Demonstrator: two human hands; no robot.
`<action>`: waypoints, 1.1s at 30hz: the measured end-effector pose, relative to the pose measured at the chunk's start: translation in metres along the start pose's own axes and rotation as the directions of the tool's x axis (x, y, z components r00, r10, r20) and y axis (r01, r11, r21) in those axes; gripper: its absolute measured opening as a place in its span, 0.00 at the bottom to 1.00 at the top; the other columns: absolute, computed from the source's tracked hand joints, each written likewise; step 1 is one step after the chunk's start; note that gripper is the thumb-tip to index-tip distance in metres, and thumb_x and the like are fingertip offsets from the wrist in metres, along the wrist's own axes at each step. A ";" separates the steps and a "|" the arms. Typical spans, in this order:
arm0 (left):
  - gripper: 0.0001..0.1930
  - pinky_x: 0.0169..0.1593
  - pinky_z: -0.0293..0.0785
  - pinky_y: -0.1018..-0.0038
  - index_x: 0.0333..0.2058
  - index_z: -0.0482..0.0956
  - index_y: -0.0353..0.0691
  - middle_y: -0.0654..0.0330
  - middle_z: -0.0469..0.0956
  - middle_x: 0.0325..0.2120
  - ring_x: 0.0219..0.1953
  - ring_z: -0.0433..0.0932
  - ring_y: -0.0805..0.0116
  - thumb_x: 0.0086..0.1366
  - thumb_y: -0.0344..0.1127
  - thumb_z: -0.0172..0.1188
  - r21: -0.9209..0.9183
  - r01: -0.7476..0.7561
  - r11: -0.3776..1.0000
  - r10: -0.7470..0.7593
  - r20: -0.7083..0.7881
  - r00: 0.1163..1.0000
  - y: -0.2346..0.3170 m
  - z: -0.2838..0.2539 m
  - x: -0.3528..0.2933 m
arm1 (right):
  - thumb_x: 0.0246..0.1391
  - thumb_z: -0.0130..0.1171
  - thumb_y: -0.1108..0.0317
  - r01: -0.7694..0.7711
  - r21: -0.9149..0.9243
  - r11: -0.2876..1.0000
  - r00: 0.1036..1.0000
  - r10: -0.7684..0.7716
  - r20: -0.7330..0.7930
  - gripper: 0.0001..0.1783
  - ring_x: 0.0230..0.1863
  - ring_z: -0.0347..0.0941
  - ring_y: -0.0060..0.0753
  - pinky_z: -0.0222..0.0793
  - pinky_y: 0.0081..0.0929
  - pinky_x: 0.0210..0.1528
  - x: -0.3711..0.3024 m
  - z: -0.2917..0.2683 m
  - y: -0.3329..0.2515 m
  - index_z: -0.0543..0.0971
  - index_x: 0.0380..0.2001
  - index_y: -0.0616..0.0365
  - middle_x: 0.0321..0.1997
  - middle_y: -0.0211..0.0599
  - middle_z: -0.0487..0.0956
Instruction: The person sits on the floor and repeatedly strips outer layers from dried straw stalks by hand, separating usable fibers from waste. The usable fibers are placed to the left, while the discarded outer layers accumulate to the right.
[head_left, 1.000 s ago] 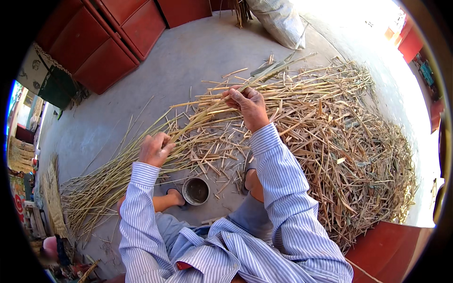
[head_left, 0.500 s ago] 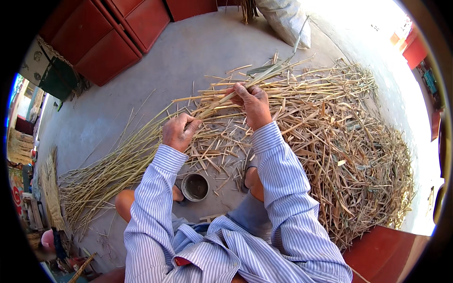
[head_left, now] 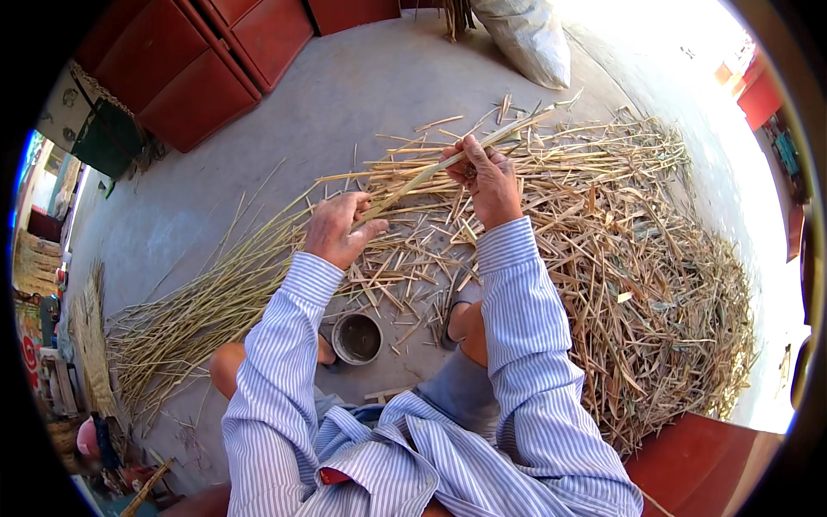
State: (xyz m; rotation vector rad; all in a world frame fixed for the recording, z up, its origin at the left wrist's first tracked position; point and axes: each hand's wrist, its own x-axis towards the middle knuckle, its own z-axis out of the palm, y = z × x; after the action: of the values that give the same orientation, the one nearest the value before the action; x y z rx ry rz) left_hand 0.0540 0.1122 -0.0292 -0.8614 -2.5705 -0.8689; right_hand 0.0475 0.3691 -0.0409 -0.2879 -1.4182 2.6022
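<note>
A long, pale straw-coloured plant stalk (head_left: pixel 417 179) runs slantwise between my hands, its upper end over the far straw. My left hand (head_left: pixel 338 229) has its lower end between thumb and fingers. Higher up, my right hand (head_left: pixel 493 185) pinches the same stalk, and some brown dry bits show in its palm. Under and beyond both hands lies a layer of dry stalks (head_left: pixel 413 164), with short broken pieces (head_left: pixel 392 267) scattered nearer me.
Long thin stalks (head_left: pixel 215 297) lie fanned out at left. A large heap of dry leaves and husks (head_left: pixel 646 293) covers the right. A round bowl (head_left: pixel 357 339) stands between my feet. Red cabinets (head_left: pixel 202 103) and a white sack (head_left: pixel 525 43) are at the back.
My right hand has shifted right and slightly away from me. The left has moved a little right, with its thumb further out. The green leaf blades at the stalk's upper end no longer show.
</note>
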 end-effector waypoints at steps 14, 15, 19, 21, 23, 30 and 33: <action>0.14 0.27 0.69 0.82 0.31 0.78 0.33 0.64 0.78 0.21 0.23 0.72 0.81 0.62 0.41 0.67 -0.684 0.330 0.650 -0.489 -0.044 0.871 -0.003 0.029 0.029 | 0.59 0.61 0.54 -0.023 -0.188 0.982 0.999 0.030 0.031 0.20 0.36 0.82 0.30 0.78 0.25 0.43 0.001 0.001 0.002 0.79 0.38 0.63 0.36 0.37 0.83; 0.14 0.28 0.68 0.83 0.32 0.77 0.34 0.65 0.77 0.21 0.23 0.71 0.82 0.63 0.41 0.66 -0.746 0.369 0.555 -0.576 -0.024 0.817 -0.011 0.023 0.031 | 0.59 0.61 0.55 0.018 -0.187 0.982 0.999 -0.008 0.052 0.19 0.36 0.81 0.29 0.78 0.25 0.43 0.002 -0.004 0.002 0.79 0.38 0.63 0.36 0.37 0.83; 0.14 0.31 0.71 0.77 0.34 0.77 0.34 0.63 0.78 0.22 0.25 0.74 0.75 0.63 0.41 0.66 -0.485 0.393 0.781 -0.490 -0.087 0.867 -0.049 0.006 0.032 | 0.61 0.59 0.57 0.088 -0.193 0.977 0.992 -0.067 0.111 0.16 0.35 0.81 0.26 0.78 0.24 0.43 0.004 -0.013 -0.005 0.80 0.38 0.61 0.36 0.36 0.84; 0.15 0.35 0.72 0.70 0.37 0.78 0.34 0.60 0.79 0.23 0.28 0.77 0.66 0.62 0.42 0.65 0.241 0.137 0.961 -0.062 -0.293 0.954 -0.050 0.007 0.029 | 0.61 0.59 0.57 0.082 -0.173 0.982 0.991 -0.062 0.116 0.16 0.35 0.80 0.24 0.77 0.23 0.42 0.002 -0.013 -0.004 0.80 0.38 0.61 0.36 0.36 0.84; 0.19 0.42 0.72 0.59 0.41 0.79 0.35 0.55 0.81 0.26 0.35 0.79 0.52 0.60 0.45 0.65 0.543 0.016 0.839 0.140 -0.244 0.960 -0.038 0.009 0.030 | 0.61 0.59 0.57 0.083 -0.166 0.983 0.992 -0.066 0.103 0.16 0.34 0.80 0.23 0.77 0.23 0.42 0.000 -0.013 -0.004 0.81 0.40 0.61 0.36 0.35 0.84; 0.13 0.35 0.74 0.70 0.34 0.82 0.35 0.56 0.82 0.25 0.28 0.79 0.66 0.62 0.41 0.64 -0.297 0.272 0.915 -0.186 0.287 0.940 0.020 0.032 0.043 | 0.61 0.60 0.57 0.072 -0.117 0.991 0.996 -0.066 0.055 0.16 0.35 0.80 0.24 0.77 0.24 0.42 0.001 -0.011 -0.003 0.80 0.39 0.61 0.36 0.36 0.84; 0.10 0.29 0.73 0.76 0.32 0.81 0.34 0.58 0.81 0.22 0.24 0.78 0.74 0.63 0.37 0.63 -0.426 0.370 0.826 -0.265 0.286 0.921 0.012 0.036 0.041 | 0.61 0.59 0.57 0.113 -0.049 0.992 0.989 -0.117 -0.087 0.15 0.35 0.79 0.25 0.77 0.23 0.41 0.006 -0.019 -0.009 0.79 0.36 0.60 0.35 0.37 0.83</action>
State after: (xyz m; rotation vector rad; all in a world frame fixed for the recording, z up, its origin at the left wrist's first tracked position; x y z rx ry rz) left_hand 0.0265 0.1604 -0.0336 -0.6730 -2.7839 -1.6433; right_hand 0.0469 0.3906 -0.0435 -0.3153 -1.4186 2.4380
